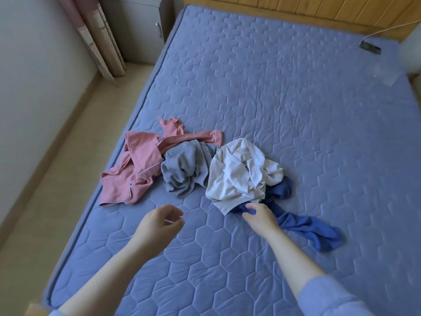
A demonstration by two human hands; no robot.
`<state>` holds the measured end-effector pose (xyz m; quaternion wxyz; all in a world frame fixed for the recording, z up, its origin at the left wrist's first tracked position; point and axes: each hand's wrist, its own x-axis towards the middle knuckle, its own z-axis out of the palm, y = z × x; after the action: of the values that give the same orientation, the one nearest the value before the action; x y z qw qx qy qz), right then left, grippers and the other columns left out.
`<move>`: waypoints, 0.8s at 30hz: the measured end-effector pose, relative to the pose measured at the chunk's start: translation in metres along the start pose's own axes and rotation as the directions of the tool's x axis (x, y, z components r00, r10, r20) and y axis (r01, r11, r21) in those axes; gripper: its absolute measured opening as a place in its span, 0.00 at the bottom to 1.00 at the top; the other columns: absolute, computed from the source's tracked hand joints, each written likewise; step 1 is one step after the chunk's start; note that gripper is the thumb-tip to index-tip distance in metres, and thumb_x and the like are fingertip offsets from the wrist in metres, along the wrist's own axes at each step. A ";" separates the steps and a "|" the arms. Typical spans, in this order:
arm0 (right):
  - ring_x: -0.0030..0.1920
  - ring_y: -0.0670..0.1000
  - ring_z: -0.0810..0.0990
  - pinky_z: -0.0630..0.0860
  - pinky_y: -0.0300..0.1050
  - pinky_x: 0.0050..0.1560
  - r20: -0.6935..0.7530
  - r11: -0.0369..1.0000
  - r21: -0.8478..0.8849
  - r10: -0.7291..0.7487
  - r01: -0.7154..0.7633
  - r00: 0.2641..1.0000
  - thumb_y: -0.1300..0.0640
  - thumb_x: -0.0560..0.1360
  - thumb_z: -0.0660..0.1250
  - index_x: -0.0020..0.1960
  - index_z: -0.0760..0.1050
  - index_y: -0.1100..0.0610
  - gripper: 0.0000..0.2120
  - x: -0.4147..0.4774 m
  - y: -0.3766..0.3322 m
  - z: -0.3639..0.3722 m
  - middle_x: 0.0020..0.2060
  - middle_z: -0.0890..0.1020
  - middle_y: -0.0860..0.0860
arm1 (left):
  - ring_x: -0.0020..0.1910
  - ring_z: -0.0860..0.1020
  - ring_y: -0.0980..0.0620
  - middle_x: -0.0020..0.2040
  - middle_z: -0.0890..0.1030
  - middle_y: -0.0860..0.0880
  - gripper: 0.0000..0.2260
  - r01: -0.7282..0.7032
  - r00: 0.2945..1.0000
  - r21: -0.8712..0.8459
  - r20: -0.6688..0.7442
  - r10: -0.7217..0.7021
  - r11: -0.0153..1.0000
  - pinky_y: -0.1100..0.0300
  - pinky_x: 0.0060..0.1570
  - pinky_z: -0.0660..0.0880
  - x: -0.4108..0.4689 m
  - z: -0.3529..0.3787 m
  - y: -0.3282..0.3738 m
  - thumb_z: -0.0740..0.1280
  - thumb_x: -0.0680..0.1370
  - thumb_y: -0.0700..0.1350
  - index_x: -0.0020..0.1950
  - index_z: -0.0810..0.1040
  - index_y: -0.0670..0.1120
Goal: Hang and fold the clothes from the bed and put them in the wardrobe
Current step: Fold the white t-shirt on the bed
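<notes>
Blue garment (307, 226) lies crumpled on the bed (296, 99), partly under the white garment (239, 174). Right hand (262, 216) pinches its near end, judged to draw it clear of the heap. Left hand (159, 222) hovers apart, fingers loosely curled, holding nothing. Grey garment (184, 169) and pink garment (136, 160) lie touching, leftward. Bed cover quilted; wooden headboard (319, 12), curtain (98, 35) and cabinet (136, 26) beyond.
</notes>
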<state>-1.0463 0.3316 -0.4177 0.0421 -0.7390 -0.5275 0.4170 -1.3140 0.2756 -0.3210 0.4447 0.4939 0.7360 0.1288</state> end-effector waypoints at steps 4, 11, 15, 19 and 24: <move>0.55 0.57 0.76 0.70 0.43 0.47 0.055 1.000 -0.002 0.026 -0.026 0.998 0.61 0.75 0.64 0.51 0.78 0.65 0.09 0.048 0.011 0.005 0.53 0.76 0.56 | 0.40 0.79 0.63 0.44 0.81 0.57 0.05 0.021 1.000 0.026 0.018 -0.021 0.999 0.71 0.34 0.71 0.025 0.021 -0.007 0.68 0.76 0.45 0.46 0.77 0.56; 0.66 0.53 0.69 0.68 0.43 0.60 0.117 1.000 -0.016 0.012 -0.011 0.993 0.60 0.76 0.62 0.67 0.72 0.61 0.20 0.109 0.027 0.022 0.68 0.68 0.53 | 0.40 0.81 0.56 0.44 0.82 0.56 0.05 0.053 0.998 0.009 0.043 -0.053 0.999 0.71 0.35 0.72 0.057 0.053 -0.018 0.68 0.76 0.44 0.47 0.78 0.54; 0.66 0.56 0.71 0.70 0.46 0.59 0.141 0.995 0.072 0.062 -0.073 0.988 0.60 0.76 0.61 0.68 0.70 0.62 0.20 0.119 0.033 0.027 0.67 0.72 0.56 | 0.41 0.81 0.59 0.45 0.82 0.56 0.04 0.065 0.997 0.014 0.048 -0.066 0.998 0.67 0.39 0.74 0.064 0.061 -0.021 0.68 0.76 0.44 0.48 0.78 0.53; 0.67 0.56 0.71 0.73 0.46 0.61 0.174 0.963 0.223 0.113 -0.151 0.978 0.62 0.77 0.59 0.73 0.65 0.58 0.24 0.120 0.037 0.028 0.69 0.70 0.56 | 0.41 0.80 0.60 0.45 0.81 0.57 0.04 0.058 0.997 0.029 0.044 -0.059 0.998 0.68 0.37 0.73 0.065 0.064 -0.018 0.68 0.76 0.44 0.47 0.78 0.54; 0.65 0.57 0.73 0.70 0.55 0.68 0.154 0.923 0.343 0.130 -0.176 0.979 0.65 0.77 0.57 0.74 0.65 0.62 0.25 0.118 0.035 0.034 0.66 0.73 0.57 | 0.37 0.80 0.59 0.43 0.82 0.56 0.05 0.052 0.998 0.030 0.040 -0.053 0.998 0.69 0.34 0.73 0.062 0.066 -0.016 0.69 0.76 0.44 0.46 0.78 0.55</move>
<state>-1.0309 0.3994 -0.5247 0.1079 -0.7299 -0.3858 0.5538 -1.2798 0.3033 -0.4011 0.4558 0.4835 0.7411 0.0963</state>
